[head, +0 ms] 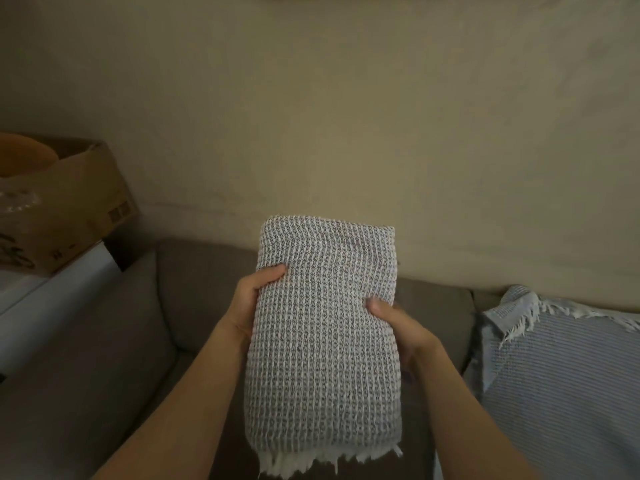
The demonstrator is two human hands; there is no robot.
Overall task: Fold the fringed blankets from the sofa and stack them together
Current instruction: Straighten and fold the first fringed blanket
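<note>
Blankets in view: two. You hold the grey waffle-weave blanket [323, 327] folded into a tall rectangle, lifted off the sofa [194, 282] in front of its backrest, with its white fringe [311, 462] hanging from the lower edge. Your left hand [254, 296] grips the blanket's left edge, thumb on the front face. Your right hand [394, 323] grips the right edge in the same manner (the fingers of both hands are hidden behind the fabric).

The blue striped blanket [561, 375] lies at the right end of the sofa, against the backrest, with a white fringe along its upper edge.

One cardboard box [79, 209] stands past the sofa's left end on a white surface [52, 296]. Its side carries dark printed marks, too blurred to read. No other writing can be made out.
</note>
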